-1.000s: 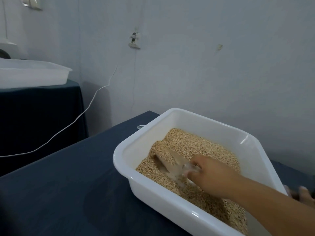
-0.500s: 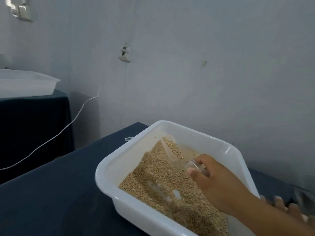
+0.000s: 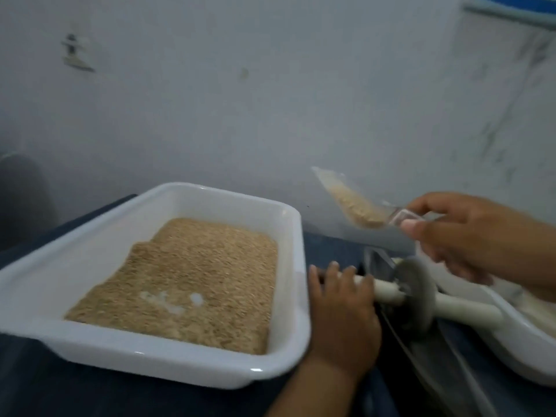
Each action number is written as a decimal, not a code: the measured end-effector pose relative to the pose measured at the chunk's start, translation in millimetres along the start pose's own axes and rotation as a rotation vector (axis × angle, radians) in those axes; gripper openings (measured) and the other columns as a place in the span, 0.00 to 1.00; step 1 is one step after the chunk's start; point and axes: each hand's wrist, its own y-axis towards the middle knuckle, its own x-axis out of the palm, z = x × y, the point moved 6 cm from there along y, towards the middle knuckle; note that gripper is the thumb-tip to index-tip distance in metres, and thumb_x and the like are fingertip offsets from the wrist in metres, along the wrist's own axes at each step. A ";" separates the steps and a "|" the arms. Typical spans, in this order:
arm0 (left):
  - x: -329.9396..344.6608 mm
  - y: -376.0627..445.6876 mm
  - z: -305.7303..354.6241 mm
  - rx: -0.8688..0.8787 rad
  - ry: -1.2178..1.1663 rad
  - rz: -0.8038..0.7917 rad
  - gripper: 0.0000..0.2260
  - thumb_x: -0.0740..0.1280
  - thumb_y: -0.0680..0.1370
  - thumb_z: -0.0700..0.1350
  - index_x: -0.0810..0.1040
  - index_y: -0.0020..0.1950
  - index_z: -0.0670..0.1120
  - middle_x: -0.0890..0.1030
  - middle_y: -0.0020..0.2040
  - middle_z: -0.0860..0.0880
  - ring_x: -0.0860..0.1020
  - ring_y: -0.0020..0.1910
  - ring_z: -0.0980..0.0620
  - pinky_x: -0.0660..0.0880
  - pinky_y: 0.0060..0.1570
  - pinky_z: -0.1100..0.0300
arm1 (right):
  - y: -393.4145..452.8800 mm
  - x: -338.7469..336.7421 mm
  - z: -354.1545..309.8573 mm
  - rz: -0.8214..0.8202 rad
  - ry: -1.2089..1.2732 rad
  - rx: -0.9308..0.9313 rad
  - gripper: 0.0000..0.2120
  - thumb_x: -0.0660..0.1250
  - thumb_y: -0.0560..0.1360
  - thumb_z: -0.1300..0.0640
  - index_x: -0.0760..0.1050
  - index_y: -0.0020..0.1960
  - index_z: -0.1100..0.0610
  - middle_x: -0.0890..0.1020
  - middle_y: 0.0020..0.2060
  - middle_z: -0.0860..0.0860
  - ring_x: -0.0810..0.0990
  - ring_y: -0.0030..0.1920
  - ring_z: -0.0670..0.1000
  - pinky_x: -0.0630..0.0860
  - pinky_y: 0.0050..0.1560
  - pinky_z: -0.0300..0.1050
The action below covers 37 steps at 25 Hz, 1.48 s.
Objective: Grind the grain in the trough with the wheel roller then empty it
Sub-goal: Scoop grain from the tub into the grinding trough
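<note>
A white tub (image 3: 90, 353) on the dark table holds tan grain (image 3: 192, 281). My right hand (image 3: 463, 233) is shut on the handle of a clear scoop (image 3: 355, 203) that carries some grain, held in the air to the right of the tub. My left hand (image 3: 343, 311) grips the left white handle of the wheel roller (image 3: 416, 299), whose grey disc stands upright in a dark narrow trough (image 3: 400, 332) just right of the tub. The trough's inside is mostly hidden by the wheel and blur.
A second white tub (image 3: 517, 353) lies at the right edge, behind the roller's right handle. The grey wall stands close behind the table. A wall socket (image 3: 73, 52) is at upper left. Dark cloth (image 3: 45, 392) covers the table.
My right hand lifted the scoop with grain out of the tub and carried it rightward. The view swung right, bringing the wheel roller and my left hand on its handle into sight.
</note>
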 end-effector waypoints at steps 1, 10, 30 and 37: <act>1.2 2.6 -1.7 -0.010 0.062 -0.070 0.21 0.64 0.71 0.49 0.74 0.65 0.53 0.74 0.66 0.49 0.65 0.71 0.42 0.46 0.73 0.38 | -17.3 -20.5 17.5 -0.013 -0.009 0.051 0.11 0.71 0.70 0.41 0.79 0.50 0.43 0.77 0.26 0.52 0.69 0.19 0.52 0.67 0.22 0.38; 9.2 31.1 -0.9 0.046 0.333 -0.257 0.17 0.65 0.72 0.50 0.71 0.60 0.54 0.75 0.56 0.52 0.72 0.57 0.46 0.61 0.64 0.47 | -110.6 -82.4 149.4 -0.160 -0.158 0.400 0.42 0.67 0.46 0.17 0.77 0.55 0.36 0.80 0.28 0.52 0.71 0.21 0.50 0.69 0.23 0.39; 3.9 80.2 2.5 -0.036 0.401 -0.094 0.10 0.66 0.68 0.41 0.65 0.38 0.51 0.77 0.36 0.50 0.63 0.35 0.48 0.50 0.40 0.55 | -67.7 -71.4 137.0 -0.345 -0.584 0.351 0.23 0.60 0.54 0.24 0.71 0.49 0.25 0.77 0.33 0.27 0.76 0.35 0.30 0.69 0.35 0.35; -17.3 89.1 -0.4 -0.163 0.376 0.034 0.07 0.67 0.68 0.41 0.71 0.38 0.51 0.58 0.28 0.55 0.62 0.33 0.48 0.50 0.38 0.53 | -45.8 -58.0 139.7 -0.395 -0.629 0.455 0.08 0.67 0.72 0.36 0.77 0.45 0.38 0.83 0.29 0.42 0.79 0.27 0.46 0.78 0.32 0.40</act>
